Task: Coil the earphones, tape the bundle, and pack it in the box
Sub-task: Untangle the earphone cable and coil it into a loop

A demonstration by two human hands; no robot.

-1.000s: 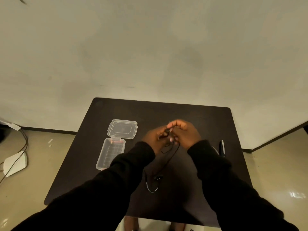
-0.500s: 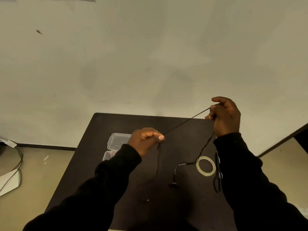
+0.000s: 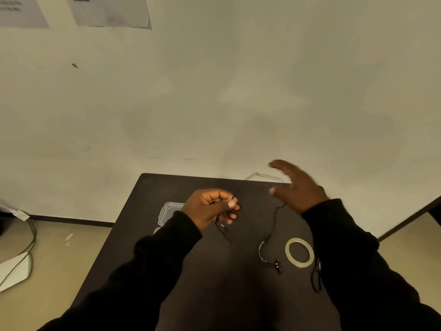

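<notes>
My left hand (image 3: 212, 207) is shut on the thin black earphone cable (image 3: 273, 223) above the dark table (image 3: 148, 194). From that fist the cable rises in a faint blurred arc toward my right hand (image 3: 299, 187), which is raised with its fingers spread. Below the right hand the cable drops to the table and ends at a plug (image 3: 277, 265). A roll of clear tape (image 3: 299, 253) lies flat to the right of the plug. My left hand and sleeve partly hide the clear plastic box (image 3: 170, 211).
A dark looped object, possibly scissors (image 3: 317, 277), lies by my right sleeve near the table's right edge. On the floor at the left are cables (image 3: 31, 237) and a white object (image 3: 16, 271). Papers (image 3: 107, 10) hang on the wall.
My hands were together at first, then pulled apart and stretched the cable. Now the right hand has opened its fingers and the cable between the hands has gone slack. The view has tilted up.
</notes>
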